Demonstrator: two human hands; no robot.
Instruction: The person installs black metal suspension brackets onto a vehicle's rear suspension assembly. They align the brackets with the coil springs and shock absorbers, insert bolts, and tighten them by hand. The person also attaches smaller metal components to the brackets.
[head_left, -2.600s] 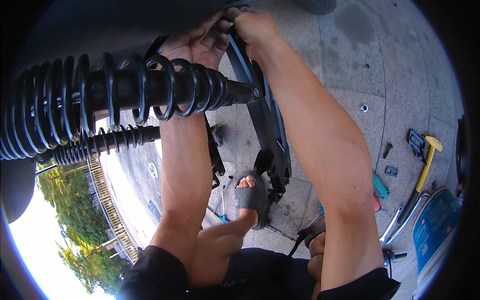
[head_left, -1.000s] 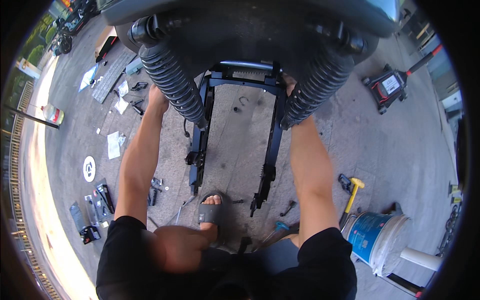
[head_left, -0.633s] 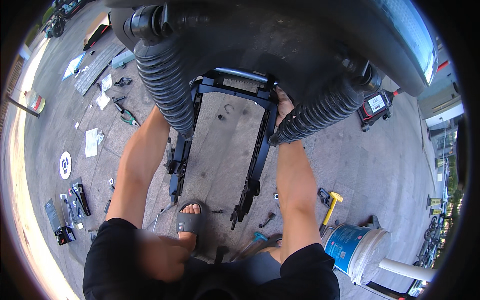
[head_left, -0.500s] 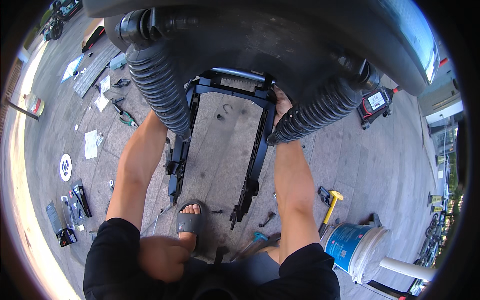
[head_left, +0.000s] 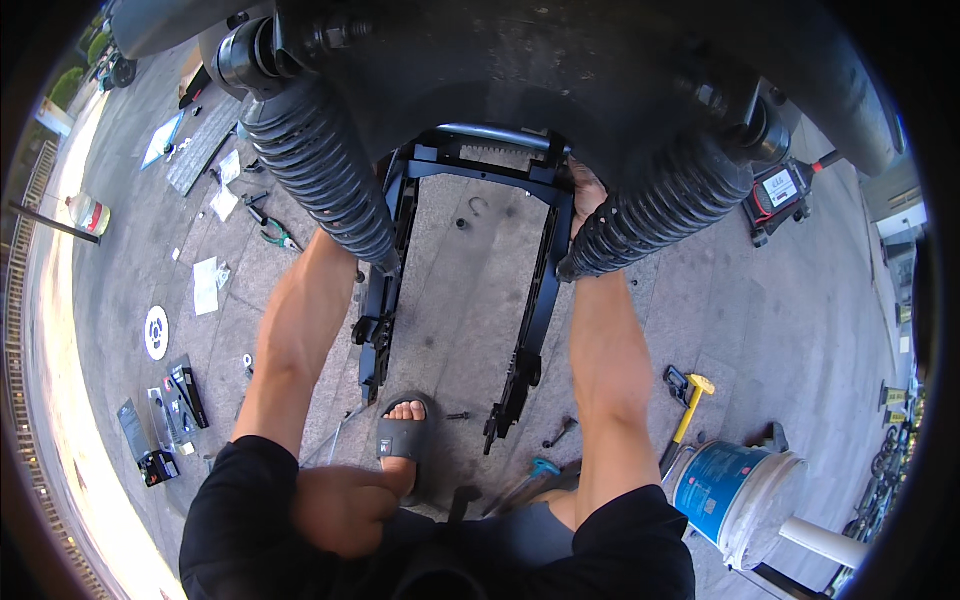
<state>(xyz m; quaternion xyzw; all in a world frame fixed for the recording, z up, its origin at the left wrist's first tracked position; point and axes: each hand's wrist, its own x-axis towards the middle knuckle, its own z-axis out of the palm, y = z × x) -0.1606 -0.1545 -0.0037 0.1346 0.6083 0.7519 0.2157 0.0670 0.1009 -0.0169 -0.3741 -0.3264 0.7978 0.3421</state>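
Observation:
A black U-shaped metal frame hangs between two black coil-spring shock absorbers, its two long arms pointing toward me. My right hand holds the frame's right side near its far crossbar; the right shock absorber covers part of it. On the other side my left forearm reaches behind the left shock absorber, which hides the left hand and its fingers. Beyond the crossbar runs a silver rod. Above everything looms a large dark vehicle body.
On the paving lie green-handled pliers, a bolt, a white disc, and a yellow hammer. A blue-and-white bucket lies at the right, a red-and-black jack farther off. My sandalled foot is near the frame's left arm.
The whole scene has shifted a little to the right in view. My hands keep their places on either side of the frame, which looks otherwise unchanged.

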